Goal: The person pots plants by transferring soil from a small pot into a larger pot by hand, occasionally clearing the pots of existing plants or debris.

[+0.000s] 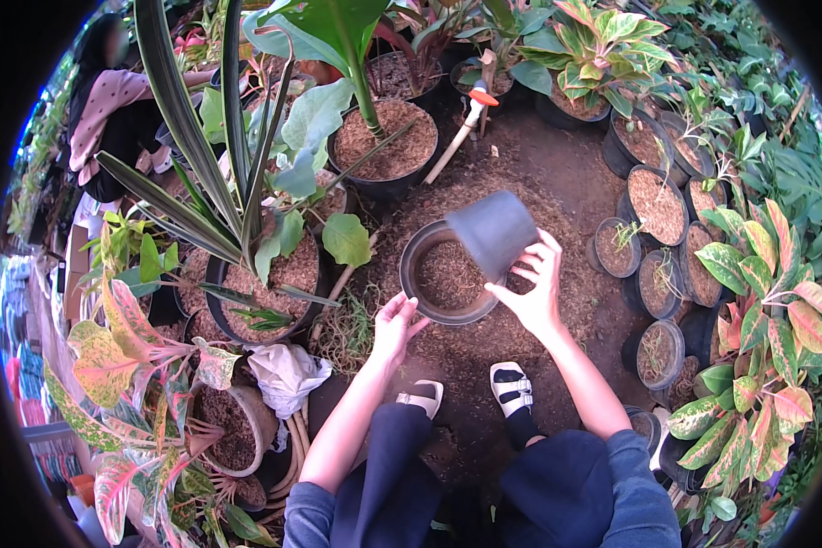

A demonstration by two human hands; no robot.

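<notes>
In my right hand (536, 290) is a small black plastic pot (495, 233), tilted over with its base up and to the right. The fingers wrap its right side and the thumb lies near its lower edge. Beneath it on the ground stands a wider black pot (409, 267) with brown soil mix (449, 274) inside. The small pot hides part of that pot's right side. My left hand (396, 326) is beside the wider pot's lower left rim, fingers apart and holding nothing that I can see.
Large potted plants (385, 146) crowd the far and left sides. Several small pots of soil (656, 205) line the right. A white, orange-topped tool (473, 114) lies beyond the wider pot. A white plastic bag (288, 376) sits at left. Another person (110, 110) crouches far left.
</notes>
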